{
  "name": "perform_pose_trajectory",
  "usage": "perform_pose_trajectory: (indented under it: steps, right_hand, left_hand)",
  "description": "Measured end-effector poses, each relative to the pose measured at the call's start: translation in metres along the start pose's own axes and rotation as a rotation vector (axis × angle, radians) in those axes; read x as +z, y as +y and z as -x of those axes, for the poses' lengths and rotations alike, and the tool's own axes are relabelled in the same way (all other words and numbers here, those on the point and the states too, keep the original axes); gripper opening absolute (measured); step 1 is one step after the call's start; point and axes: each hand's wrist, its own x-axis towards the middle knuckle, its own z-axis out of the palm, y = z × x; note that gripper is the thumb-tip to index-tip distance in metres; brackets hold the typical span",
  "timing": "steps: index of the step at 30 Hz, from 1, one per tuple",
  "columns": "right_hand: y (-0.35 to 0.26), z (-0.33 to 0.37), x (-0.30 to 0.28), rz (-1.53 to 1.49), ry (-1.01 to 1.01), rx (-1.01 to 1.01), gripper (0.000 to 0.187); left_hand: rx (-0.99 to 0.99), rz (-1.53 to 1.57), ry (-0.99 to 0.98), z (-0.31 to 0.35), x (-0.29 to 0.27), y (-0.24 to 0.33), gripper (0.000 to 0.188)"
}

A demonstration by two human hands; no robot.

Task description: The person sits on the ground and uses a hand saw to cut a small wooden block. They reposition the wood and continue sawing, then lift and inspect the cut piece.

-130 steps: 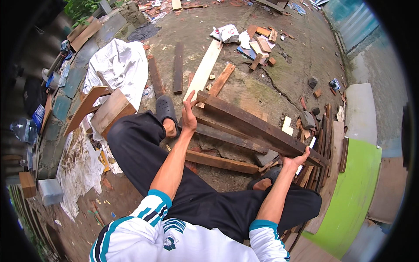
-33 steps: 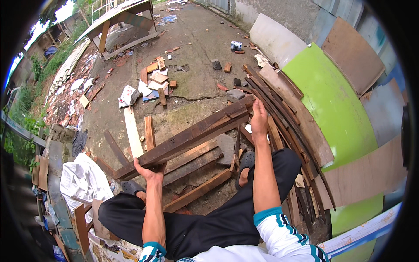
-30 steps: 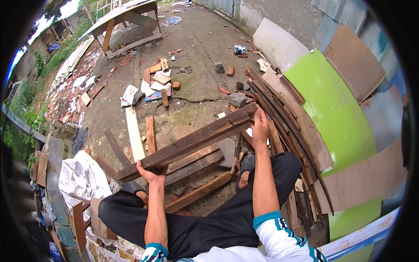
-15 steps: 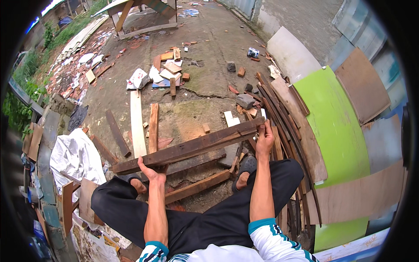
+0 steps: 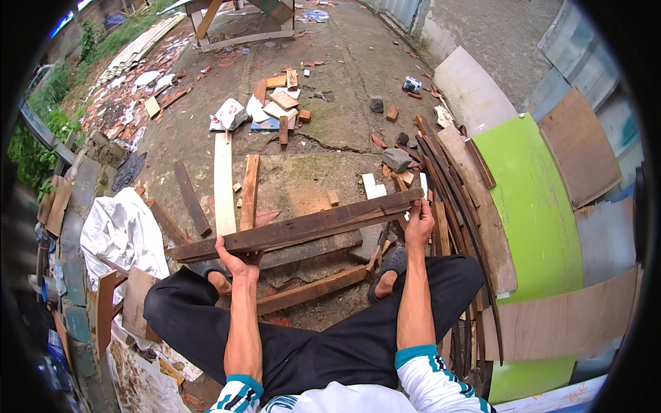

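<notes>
A long dark brown wooden beam (image 5: pixel 310 224) lies across in front of me, its right end slightly farther away than its left. My left hand (image 5: pixel 239 261) grips it from beneath near the left end, thumb up against the near face. At the right end, my right hand (image 5: pixel 418 224) is closed around the beam, thumb and fingertips at its tip. Below the held beam, another dark plank (image 5: pixel 310 252) and a brown timber piece (image 5: pixel 313 290) lie on the ground between my feet.
Thin dark wood strips (image 5: pixel 451 179) are heaped on the right beside a green panel (image 5: pixel 537 206). A pale board (image 5: pixel 224 182) and a brown stick (image 5: pixel 250 193) lie ahead. Wood offcuts (image 5: pixel 281 107) sit farther off. A white sack (image 5: pixel 124 237) lies at left, a grey stone (image 5: pixel 396 160) ahead right.
The beam's left end has risen a little with my left hand, so the beam slants less. My right hand keeps its hold at the other end. The view has shifted slightly.
</notes>
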Motion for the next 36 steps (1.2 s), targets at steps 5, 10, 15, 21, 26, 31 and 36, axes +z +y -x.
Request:
perform_pose_trajectory:
  steps: [5,10,15,21,26,31,36]
  right_hand:
    - [0.005,0.0,0.0,0.054,-0.011,0.019,0.046]
    - [0.026,0.003,-0.002,0.035,0.056,-0.036,0.048]
    - [0.011,-0.001,-0.007,-0.09,-0.05,0.019,0.051]
    - [-0.042,-0.009,-0.015,-0.061,-0.217,-0.087,0.049]
    - [-0.039,-0.009,-0.022,-0.052,-0.234,-0.088,0.046]
    - [-0.045,-0.003,-0.016,-0.21,-0.246,-0.093,0.045]
    - [-0.051,0.0,-0.017,-0.427,-0.281,-0.044,0.043]
  left_hand:
    - [-0.014,0.015,-0.041,0.001,-0.001,0.001,0.092]
    - [-0.037,-0.009,-0.027,-0.001,0.001,-0.001,0.091]
    - [-0.088,0.064,-0.022,-0.004,-0.004,-0.003,0.093]
    - [-0.193,0.142,-0.107,-0.009,-0.015,-0.005,0.102]
    - [-0.217,0.162,-0.125,-0.006,-0.014,-0.007,0.101]
    - [-0.236,0.185,-0.11,-0.01,-0.019,-0.005,0.102]
    - [-0.281,0.109,-0.071,-0.008,-0.016,-0.008,0.107]
